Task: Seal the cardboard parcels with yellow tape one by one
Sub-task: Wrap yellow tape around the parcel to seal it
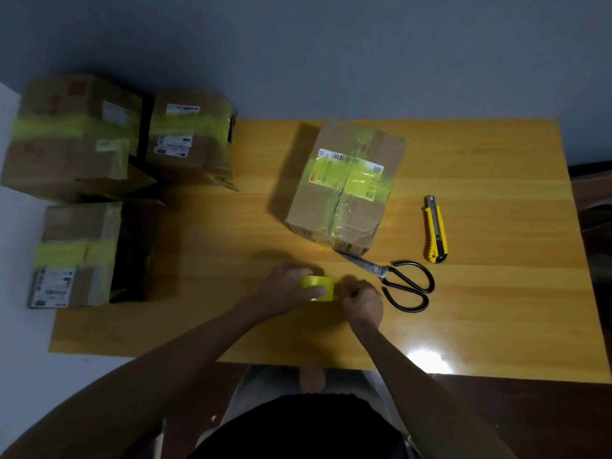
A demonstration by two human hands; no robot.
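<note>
Black-handled scissors [394, 279] lie on the wooden table [496, 309], in its right half. A yellow utility knife [435, 228] lies farther right, apart from them.

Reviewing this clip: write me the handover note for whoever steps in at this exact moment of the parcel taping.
Left hand: grips the yellow tape roll over the table.
Right hand: fingers curled at the roll's edge, apparently pinching the tape end.
Done: the parcel on the table has a yellow band across its seam; the three parcels at left are banded too.
Scissors and utility knife lie untouched at right.
Left: probably pull tape and finish this parcel.
</note>
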